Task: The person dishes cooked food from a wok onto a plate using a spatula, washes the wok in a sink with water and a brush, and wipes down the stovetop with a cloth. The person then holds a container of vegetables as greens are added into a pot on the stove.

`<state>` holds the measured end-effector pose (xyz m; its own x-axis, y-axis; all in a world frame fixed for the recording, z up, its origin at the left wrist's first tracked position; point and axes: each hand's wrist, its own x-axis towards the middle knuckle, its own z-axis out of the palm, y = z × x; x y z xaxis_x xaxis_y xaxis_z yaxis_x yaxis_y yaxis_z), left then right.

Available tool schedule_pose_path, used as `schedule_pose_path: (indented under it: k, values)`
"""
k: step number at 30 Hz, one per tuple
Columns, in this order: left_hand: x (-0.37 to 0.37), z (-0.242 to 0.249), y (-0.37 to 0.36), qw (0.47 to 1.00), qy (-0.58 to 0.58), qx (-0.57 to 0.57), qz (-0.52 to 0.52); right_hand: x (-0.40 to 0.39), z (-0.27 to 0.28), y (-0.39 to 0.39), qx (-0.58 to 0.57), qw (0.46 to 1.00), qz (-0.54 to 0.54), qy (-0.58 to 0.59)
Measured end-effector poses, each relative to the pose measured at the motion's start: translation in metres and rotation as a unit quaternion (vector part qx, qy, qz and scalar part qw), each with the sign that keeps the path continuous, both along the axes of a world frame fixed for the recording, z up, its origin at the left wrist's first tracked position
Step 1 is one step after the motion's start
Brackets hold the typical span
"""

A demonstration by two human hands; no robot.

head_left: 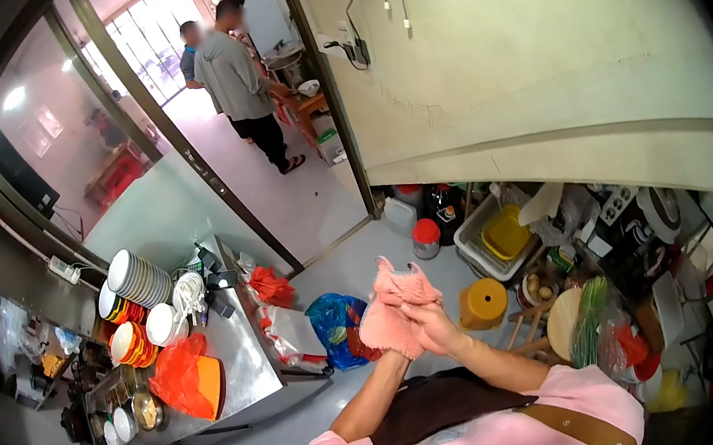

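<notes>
Both hands meet chest-high around a pink cloth (394,306). The right hand (433,326) lies closed over the cloth's lower right side; the left hand (397,328) is mostly hidden behind the cloth, its fingers apparently gripping it, though I cannot tell for sure. The cloth's long axis runs upward from the fingers. Left of the cloth stands a steel counter (240,359) with stacked plates (139,278). Beyond the cloth, a yellow stool (483,303). Farther beyond it, two people (238,73) stand outside the doorway.

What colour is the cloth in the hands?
Pink cloth, held by both hands, in the head view.
</notes>
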<state>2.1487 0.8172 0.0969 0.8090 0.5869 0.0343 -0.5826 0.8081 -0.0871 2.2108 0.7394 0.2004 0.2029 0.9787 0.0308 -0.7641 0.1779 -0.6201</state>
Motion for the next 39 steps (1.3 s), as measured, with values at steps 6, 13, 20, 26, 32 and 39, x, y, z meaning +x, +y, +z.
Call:
schedule_pose_path:
  k: [6, 13, 20, 26, 32, 39]
  values:
    - [0.005, 0.023, -0.002, 0.931, 0.297, 0.211, 0.032, 0.007, -0.023, 0.0, -0.004, 0.911, -0.094, -0.401]
    - [0.03, 0.101, -0.023, 0.56, 0.438, 0.678, 0.19, 0.026, -0.034, -0.032, -0.064, 0.982, -0.023, 0.178]
    - [0.068, 0.084, -0.058, 0.808, 0.376, 0.452, 0.014, 0.055, -0.095, -0.014, 0.151, 0.721, 0.026, 0.676]
    - [0.064, 0.037, -0.09, 0.481, 0.429, 0.765, -0.007, 0.089, -0.133, -0.033, -0.19, 0.948, -0.195, 0.167]
    - [0.058, 0.068, -0.089, 0.519, 0.343, 0.778, -0.088, 0.126, -0.068, -0.057, -0.217, 0.953, -0.127, 0.171]
    - [0.072, 0.016, -0.073, 0.582, 0.506, 0.636, 0.024, 0.127, -0.09, -0.071, -0.281, 0.939, -0.056, 0.192]
